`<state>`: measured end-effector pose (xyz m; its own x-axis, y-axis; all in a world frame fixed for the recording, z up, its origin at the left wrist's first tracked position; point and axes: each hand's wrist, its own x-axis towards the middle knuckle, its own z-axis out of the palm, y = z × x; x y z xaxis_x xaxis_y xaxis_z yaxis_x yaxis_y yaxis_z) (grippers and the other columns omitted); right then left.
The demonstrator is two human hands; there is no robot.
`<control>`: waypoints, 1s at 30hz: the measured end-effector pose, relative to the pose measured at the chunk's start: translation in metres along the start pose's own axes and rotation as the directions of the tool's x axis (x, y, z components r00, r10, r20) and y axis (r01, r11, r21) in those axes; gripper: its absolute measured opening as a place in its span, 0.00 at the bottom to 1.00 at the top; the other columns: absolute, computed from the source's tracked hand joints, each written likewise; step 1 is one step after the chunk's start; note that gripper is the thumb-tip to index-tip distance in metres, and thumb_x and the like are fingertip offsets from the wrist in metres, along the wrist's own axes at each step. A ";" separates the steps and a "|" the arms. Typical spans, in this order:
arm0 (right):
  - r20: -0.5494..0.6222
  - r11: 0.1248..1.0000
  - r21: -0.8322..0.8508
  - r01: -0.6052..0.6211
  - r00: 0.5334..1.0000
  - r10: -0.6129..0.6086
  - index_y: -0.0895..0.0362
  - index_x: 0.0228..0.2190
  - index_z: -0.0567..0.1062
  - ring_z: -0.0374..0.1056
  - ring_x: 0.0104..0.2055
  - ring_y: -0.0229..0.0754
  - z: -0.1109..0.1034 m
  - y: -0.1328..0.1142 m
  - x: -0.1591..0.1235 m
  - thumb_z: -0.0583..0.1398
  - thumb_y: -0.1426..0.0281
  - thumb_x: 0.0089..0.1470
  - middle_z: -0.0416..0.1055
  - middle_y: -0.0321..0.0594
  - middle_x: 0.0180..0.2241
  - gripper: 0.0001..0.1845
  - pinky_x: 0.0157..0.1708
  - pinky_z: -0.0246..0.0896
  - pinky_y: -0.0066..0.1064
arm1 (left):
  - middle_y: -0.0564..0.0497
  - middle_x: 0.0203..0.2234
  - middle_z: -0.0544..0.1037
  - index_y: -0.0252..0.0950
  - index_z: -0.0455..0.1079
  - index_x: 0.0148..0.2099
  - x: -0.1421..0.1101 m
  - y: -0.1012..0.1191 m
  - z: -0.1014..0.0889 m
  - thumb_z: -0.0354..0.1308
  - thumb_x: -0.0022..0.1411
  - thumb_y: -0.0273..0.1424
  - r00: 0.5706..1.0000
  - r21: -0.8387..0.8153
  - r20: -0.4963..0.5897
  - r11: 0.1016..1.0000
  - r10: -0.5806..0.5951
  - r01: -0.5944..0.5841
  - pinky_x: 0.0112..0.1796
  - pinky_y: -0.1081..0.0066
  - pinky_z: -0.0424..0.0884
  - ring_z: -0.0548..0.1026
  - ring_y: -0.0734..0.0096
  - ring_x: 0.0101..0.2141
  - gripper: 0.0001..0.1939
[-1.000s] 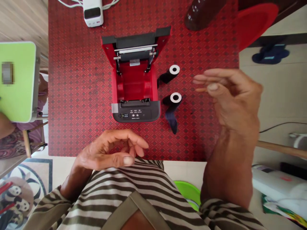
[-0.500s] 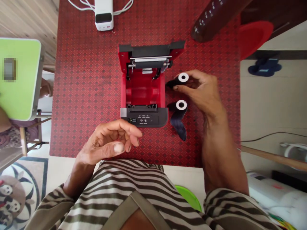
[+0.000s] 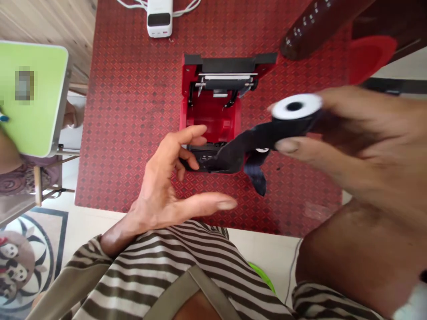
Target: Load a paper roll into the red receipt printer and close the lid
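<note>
Between the thumb and fingers of my right hand (image 3: 360,142) is a paper roll (image 3: 295,106), dark outside with a white end and a dark centre hole. Its loose dark strip (image 3: 240,149) trails left, in front of a red and black printer (image 3: 230,59) whose lid stands raised. Inside, the red compartment (image 3: 213,113) shows a bare floor. My left hand (image 3: 176,182) is open near the printer's front, thumb and fingers spread below the strip's end. A second paper roll (image 3: 262,150) sits right of the printer, mostly hidden behind the strip, its dark tail (image 3: 256,178) showing.
A white power bank (image 3: 160,20) with white cables lies at the back of the red patterned table (image 3: 133,111). At the back right is a dark bottle (image 3: 300,40) beside a red plastic piece (image 3: 373,58). A green-topped table (image 3: 33,124) stands left.
My right hand has lifted one paper roll from beside the printer towards the camera, its strip now hanging out. My left hand has moved right and spread open. The view has shifted slightly.
</note>
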<state>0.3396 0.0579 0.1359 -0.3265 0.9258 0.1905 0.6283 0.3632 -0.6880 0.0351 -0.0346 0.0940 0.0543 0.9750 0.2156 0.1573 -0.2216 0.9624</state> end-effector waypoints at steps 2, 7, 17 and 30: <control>0.090 0.995 0.038 0.097 0.991 -0.100 0.40 0.58 0.92 0.89 0.42 0.50 0.014 -0.008 0.009 0.76 0.58 0.74 0.94 0.37 0.49 0.14 0.48 0.89 0.45 | 0.48 0.52 0.92 0.42 0.80 0.76 -0.001 -0.003 0.004 0.85 0.80 0.39 0.999 0.109 -0.011 0.993 0.036 -0.034 0.33 0.69 0.79 0.83 0.71 0.37 0.31; 0.144 0.962 -0.215 0.171 0.979 -0.142 0.48 0.60 0.88 0.91 0.51 0.57 0.051 -0.020 0.022 0.70 0.69 0.77 0.94 0.46 0.56 0.15 0.60 0.88 0.50 | 0.57 0.42 0.89 0.41 0.77 0.76 -0.009 -0.009 0.003 0.71 0.84 0.23 1.000 0.141 0.012 0.990 0.026 -0.028 0.26 0.76 0.70 0.78 0.80 0.28 0.24; 0.306 0.841 -0.523 0.139 0.952 0.033 0.51 0.51 0.84 0.84 0.63 0.65 0.082 -0.052 0.038 0.61 0.75 0.78 0.88 0.52 0.48 0.12 0.49 0.77 0.44 | 0.47 0.54 0.93 0.40 0.83 0.69 0.004 -0.004 -0.008 0.78 0.82 0.26 0.992 0.342 0.117 0.937 0.039 -0.077 0.51 0.63 0.90 0.91 0.62 0.49 0.19; 0.367 0.752 -0.656 -0.062 0.844 0.390 0.52 0.58 0.89 0.84 0.69 0.67 0.091 -0.097 0.067 0.58 0.76 0.82 0.91 0.56 0.62 0.20 0.49 0.74 0.44 | 0.48 0.48 0.91 0.40 0.88 0.63 0.037 0.000 -0.031 0.61 0.84 0.22 0.947 0.557 0.320 0.808 0.005 -0.193 0.43 0.63 0.85 0.88 0.62 0.41 0.17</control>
<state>0.1926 0.0750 0.1514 -0.2900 0.8848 -0.3647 0.9561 0.2845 -0.0700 0.0070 0.0019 0.1070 0.3682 0.9165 0.1561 0.6657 -0.3771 0.6439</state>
